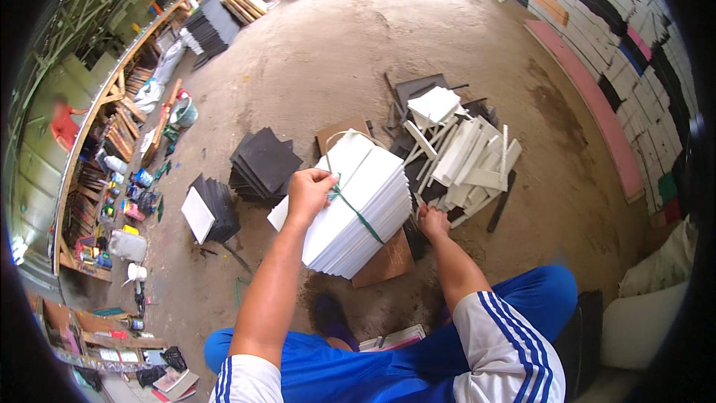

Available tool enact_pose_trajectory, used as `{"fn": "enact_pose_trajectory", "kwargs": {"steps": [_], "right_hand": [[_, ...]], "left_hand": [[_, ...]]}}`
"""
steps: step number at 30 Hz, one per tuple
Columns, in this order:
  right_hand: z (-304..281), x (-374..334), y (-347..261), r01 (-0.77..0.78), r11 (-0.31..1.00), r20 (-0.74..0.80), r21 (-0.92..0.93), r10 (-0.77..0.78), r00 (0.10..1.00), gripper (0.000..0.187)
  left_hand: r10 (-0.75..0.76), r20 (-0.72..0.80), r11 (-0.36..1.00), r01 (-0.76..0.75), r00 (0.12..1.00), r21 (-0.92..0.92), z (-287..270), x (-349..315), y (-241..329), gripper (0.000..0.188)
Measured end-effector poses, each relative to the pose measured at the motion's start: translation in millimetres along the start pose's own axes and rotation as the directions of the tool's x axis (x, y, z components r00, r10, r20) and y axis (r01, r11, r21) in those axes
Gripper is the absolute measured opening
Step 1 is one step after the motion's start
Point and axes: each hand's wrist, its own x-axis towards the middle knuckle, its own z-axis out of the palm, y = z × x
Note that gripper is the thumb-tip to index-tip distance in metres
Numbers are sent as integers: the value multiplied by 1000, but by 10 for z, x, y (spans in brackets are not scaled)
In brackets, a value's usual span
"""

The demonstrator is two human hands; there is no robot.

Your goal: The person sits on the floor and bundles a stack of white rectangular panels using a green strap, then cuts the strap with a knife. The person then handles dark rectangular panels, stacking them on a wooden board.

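Observation:
A thick stack of white sheets [354, 209] stands in front of me, with a green string [364, 222] running across its top and down its near side. My left hand [308, 192] is over the top of the stack, its fingers pinched on the string. Beside the stack's right side is my right hand [433, 221], its fingers curled together close to a heap of white strips [466, 160]. Whatever those fingers hold is too small to make out. Brown cardboard [388, 260] shows under the stack.
Black sheets [262, 164] lie in a pile to the left, near a smaller stack with a white face [198, 214]. Paint cans and a bucket [183, 113] line the left side. A pink board [589, 104] runs along the right wall. Another person [66, 123] is at far left.

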Motion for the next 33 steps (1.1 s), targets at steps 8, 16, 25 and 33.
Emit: {"fn": "enact_pose_trajectory", "kwargs": {"steps": [8, 16, 25, 33], "right_hand": [[125, 49, 159, 47, 997, 28, 60, -49, 998, 31], [-794, -138, -255, 436, 688, -499, 581, -122, 858, 24], [-2458, -933, -1506, 876, 348, -463, -335, -870, 169, 28], [-2354, -820, -1670, 841, 291, -371, -456, -921, 117, 37]], "left_hand": [[-51, 184, 998, 59, 982, -34, -90, 259, 18, 21], [80, 313, 995, -55, 946, -86, -106, 643, -22, 29], [140, 286, 970, -74, 948, -230, -84, 735, -135, 24], [212, 188, 933, -141, 959, -331, 70, 622, -176, 19]]}}
